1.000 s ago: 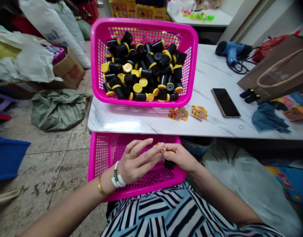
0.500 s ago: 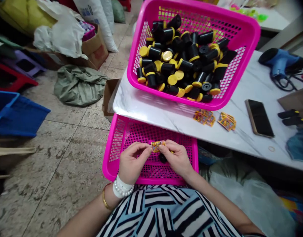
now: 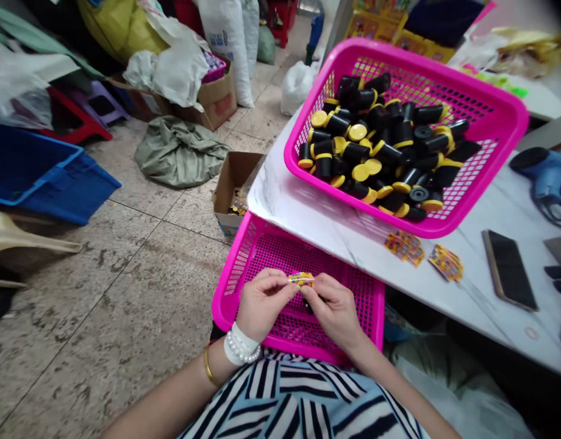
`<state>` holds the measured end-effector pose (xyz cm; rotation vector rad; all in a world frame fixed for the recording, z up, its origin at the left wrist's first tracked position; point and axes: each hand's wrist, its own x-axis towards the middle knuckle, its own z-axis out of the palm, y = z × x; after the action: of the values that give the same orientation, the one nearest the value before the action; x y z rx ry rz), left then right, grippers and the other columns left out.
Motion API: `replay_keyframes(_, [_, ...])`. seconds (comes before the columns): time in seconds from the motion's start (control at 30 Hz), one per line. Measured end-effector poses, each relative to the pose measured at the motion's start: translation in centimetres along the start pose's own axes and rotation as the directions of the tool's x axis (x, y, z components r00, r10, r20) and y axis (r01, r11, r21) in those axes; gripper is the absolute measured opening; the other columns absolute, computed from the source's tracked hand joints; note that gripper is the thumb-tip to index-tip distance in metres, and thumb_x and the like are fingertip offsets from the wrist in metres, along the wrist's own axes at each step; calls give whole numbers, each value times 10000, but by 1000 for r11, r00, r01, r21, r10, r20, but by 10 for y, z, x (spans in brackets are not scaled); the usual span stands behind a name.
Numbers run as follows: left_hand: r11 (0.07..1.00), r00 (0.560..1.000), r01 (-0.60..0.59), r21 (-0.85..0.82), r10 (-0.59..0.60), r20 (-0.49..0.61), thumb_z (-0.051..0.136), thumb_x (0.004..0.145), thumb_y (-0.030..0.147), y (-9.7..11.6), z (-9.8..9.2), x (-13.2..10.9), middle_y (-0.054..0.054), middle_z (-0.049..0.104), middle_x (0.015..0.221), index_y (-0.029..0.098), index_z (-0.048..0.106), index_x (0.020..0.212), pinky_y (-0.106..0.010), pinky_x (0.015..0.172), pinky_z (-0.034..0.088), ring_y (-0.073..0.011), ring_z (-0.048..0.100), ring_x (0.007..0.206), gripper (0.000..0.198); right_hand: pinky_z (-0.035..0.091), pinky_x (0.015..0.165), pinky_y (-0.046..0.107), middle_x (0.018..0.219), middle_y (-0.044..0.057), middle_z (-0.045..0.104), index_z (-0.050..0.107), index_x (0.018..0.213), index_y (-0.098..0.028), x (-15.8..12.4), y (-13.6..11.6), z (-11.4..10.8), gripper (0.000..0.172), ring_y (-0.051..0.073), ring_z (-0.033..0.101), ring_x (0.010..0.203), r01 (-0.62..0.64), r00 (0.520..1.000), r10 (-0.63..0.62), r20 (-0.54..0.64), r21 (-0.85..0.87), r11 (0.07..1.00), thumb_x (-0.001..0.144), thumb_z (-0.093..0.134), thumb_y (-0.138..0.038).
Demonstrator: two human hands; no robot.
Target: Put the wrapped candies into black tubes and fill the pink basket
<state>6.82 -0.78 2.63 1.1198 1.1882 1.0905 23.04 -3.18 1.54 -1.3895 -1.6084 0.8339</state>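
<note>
A crumpled green sack [image 3: 177, 152] lies on the floor [image 3: 138, 292] — left of it, a blue bin [image 3: 77, 195] and a purple stool [image 3: 100, 100]; beyond it, a tall white sack [image 3: 223, 36]; well to its right, a phone [image 3: 509, 268].

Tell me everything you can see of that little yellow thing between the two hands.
The little yellow thing is a small strip, yellow and orange with multicoloured printing too blurred to read. It looks thin and glossy, like paper or plastic film, with a pale streak along it. It runs crosswise, pinched at one end by the left hand and at the other by the right hand, above the lower pink basket. Whether it touches the dark object by the right hand is unclear.
</note>
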Motion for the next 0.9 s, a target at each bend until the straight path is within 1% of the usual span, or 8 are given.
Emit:
replay_keyframes(0.13, [989,990,139,-41,-139,1,744,754,248,0,-7,0,-33,670,658,165,760,724,-225,611,483,-120,602,631,89,326,547,260,604,-14,435,527,552,-175,4,-1,7,390,109,424,575,33,999,-32,20,-41,999,928,582,-261])
replay_keyframes(0.23, [924,944,331,-192,-327,53,718,788,355,-1,-10,0,32,553,451,169,712,792,-172,387,287,-62,417,385,186,354,588,268,623,-5,476,608,613,-180,10,-5,10,327,126,452,620,-8,997,10,76,-20,1000,919,585,-293])
replay_keyframes(0.3, [848,893,451,-279,-429,139,732,768,409,-2,-12,1,45,530,417,168,684,820,-160,346,173,-38,317,324,252,408,661,274,725,15,572,697,802,-191,15,-6,6,180,143,518,715,-138,981,122,152,97,986,898,599,-308])
replay_keyframes(0.4, [742,801,596,-306,-524,289,830,657,390,-1,-13,3,40,554,474,140,706,885,-141,341,138,-13,303,340,361,463,756,280,955,37,661,676,1117,-216,20,-5,-5,274,153,587,860,-441,874,304,379,357,824,863,588,-271])
replay_keyframes(0.47, [705,766,640,-305,-552,330,870,604,360,-1,-13,4,50,523,485,116,722,872,-126,345,149,-3,316,366,391,474,721,257,1000,36,666,644,1189,-219,19,-2,-15,370,138,597,841,-590,781,344,522,435,680,826,578,-220])
replay_keyframes(0.53, [684,753,657,-318,-571,327,876,602,349,-2,-12,7,51,505,483,108,718,812,-118,346,148,0,322,378,357,465,670,228,991,31,663,640,1180,-210,15,0,-22,409,122,592,803,-647,737,347,580,457,610,775,604,-177])
replay_keyframes(0.67, [633,717,696,-337,-596,362,857,641,324,-9,-11,10,23,547,511,109,705,765,-121,331,139,-4,329,378,291,422,577,187,806,-21,632,632,1023,-196,6,6,-29,301,74,548,642,-637,753,356,553,476,606,727,654,-145])
replay_keyframes(0.9, [583,734,676,-450,-581,351,808,684,184,-11,-7,17,-67,661,824,53,731,897,-93,332,224,-15,460,517,262,291,407,174,625,-76,531,588,1038,-205,2,12,-43,246,37,425,408,-479,874,424,238,578,661,807,663,-243])
